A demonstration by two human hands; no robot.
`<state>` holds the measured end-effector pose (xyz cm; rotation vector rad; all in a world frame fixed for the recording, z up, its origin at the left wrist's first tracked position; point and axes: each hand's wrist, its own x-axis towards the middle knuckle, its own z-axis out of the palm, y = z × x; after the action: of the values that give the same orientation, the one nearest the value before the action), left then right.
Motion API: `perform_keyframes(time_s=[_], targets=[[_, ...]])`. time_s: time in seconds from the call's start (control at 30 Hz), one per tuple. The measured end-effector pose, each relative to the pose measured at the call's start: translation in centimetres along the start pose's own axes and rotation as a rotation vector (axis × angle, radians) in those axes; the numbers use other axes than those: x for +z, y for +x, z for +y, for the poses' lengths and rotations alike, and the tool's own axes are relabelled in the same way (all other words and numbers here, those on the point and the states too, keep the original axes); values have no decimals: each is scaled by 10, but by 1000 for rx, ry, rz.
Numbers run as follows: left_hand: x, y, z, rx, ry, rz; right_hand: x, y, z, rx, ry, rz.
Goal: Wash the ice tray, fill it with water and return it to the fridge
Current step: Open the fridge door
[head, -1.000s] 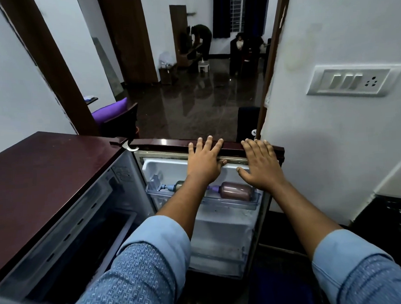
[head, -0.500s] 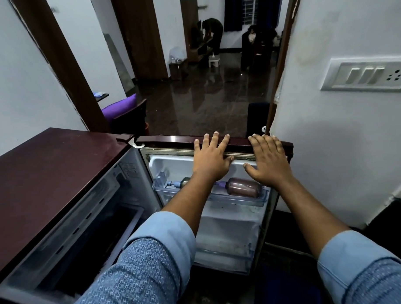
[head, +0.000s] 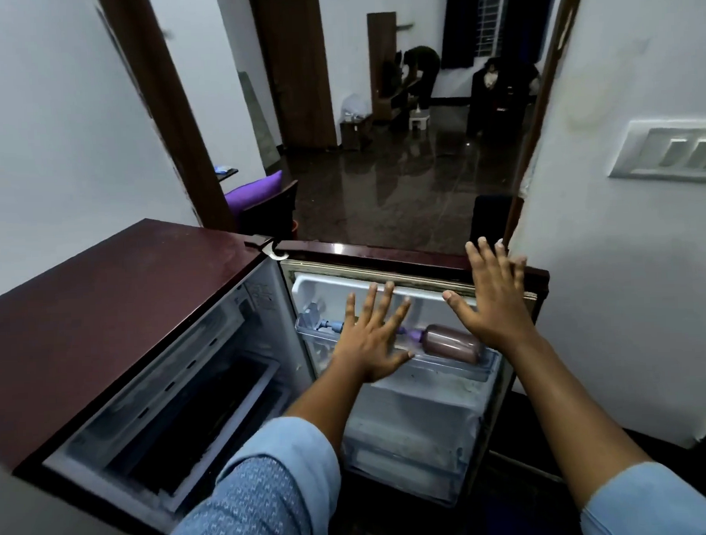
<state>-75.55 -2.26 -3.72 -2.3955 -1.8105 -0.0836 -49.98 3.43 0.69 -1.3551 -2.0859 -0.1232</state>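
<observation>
Step, judged: fetching the tray from the open fridge (head: 105,316).
Ice tray: not in sight, perhaps in the dark freezer compartment (head: 196,413) left of the door (head: 383,256).
Left hand (head: 370,340), right hand (head: 494,298): fingers spread, empty, at the door's inner face.
Next: reach left into the compartment.

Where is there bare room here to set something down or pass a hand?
The maroon fridge top is bare from wall to door hinge. The dark top compartment below it looks open for a hand. Crowded: the upper door shelf, where a brown bottle lies, with left hand and right hand spread near it.
</observation>
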Motion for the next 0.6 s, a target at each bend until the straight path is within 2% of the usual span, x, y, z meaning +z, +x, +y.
perform_keyframes(time_s=[0.1, 0.3, 0.43, 0.6], targets=[[31, -42, -20, -94, 40, -98, 7, -1, -21, -90, 76, 93], [48, -111, -54, -237, 20, -177, 39, 0, -86, -369, 414, 119], [48, -154, -79, -369, 37, -215, 60, -9, -132, -546, 555, 93], [41, -222, -94, -615, 52, -229, 90, -22, -189, -708, 680, -25]])
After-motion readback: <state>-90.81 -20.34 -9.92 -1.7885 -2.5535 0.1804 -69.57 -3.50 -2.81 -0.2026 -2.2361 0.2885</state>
